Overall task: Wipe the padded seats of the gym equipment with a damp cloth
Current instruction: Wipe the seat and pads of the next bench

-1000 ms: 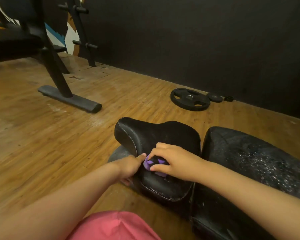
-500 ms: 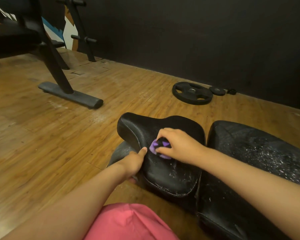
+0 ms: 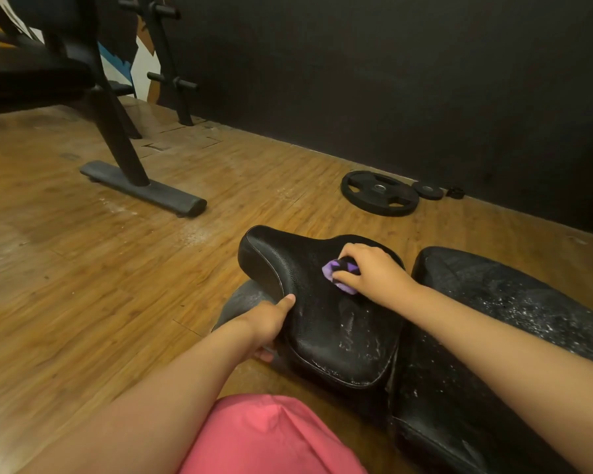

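Head view: in the right grip (image 3: 374,268), fingers curled round a small purple cloth (image 3: 334,270), pressed down on the far half of the black padded seat (image 3: 322,323). On the near left edge of that seat, the left grip (image 3: 267,323), thumb on top and fingers tucked under, holding it steady. White streaks and specks on the near half of the seat, so likely in the middle of the wiping step, with this seat only partly clean. Just to the right, very close beside it, a bigger black pad (image 3: 510,302), dotted all over with white specks and by the look of it not yet wiped. Under it all, a brown wooden floor (image 3: 83,285). Farther off, a round weight plate (image 3: 379,193) flat on the floor near the dark wall, and a black bench foot (image 3: 144,188) well to the left. At the bottom, a bit of pink clothing (image 3: 271,436). Next, most likely: pull the cloth back toward the near edge, right over the streaks, pressing down firmly; hold on with the left grip so the seat does not rock; then move on to the bigger pad.
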`<state>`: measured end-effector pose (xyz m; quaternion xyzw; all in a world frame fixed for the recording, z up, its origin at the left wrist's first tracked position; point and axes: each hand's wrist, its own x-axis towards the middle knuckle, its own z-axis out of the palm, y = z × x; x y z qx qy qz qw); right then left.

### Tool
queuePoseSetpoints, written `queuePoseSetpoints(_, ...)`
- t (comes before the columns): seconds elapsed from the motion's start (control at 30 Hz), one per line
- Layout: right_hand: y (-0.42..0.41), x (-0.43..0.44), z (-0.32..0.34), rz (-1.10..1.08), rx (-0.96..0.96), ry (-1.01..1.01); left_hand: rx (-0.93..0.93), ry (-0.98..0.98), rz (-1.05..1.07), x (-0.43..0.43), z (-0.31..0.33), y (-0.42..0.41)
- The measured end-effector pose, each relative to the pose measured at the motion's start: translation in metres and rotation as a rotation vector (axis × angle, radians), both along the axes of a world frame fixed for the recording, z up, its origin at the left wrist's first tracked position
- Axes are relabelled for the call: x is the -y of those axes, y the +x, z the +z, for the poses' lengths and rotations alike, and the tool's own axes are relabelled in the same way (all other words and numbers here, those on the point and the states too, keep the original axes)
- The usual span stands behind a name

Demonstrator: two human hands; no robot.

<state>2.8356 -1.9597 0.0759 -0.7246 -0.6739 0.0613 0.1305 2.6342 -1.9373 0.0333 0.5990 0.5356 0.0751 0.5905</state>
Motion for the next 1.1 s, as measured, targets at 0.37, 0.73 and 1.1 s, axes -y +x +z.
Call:
queuePoseSetpoints(0.37,-0.016,0.071,0.000,0.403,-0.049,-0.101,-0.017,0.027,-0.010,-0.002,-0.005,0.002)
queuePoseSetpoints(0.73,-0.009,0.081,0.002,0.395,0.132,-0.055,-0.003,0.043,-0.037,-0.003,-0.004,0.001)
queuePoseSetpoints(1.1,0.044,0.054,0.016,0.199,0.332,-0.137,0.013,0.053,-0.013,0.002,0.000,0.002)
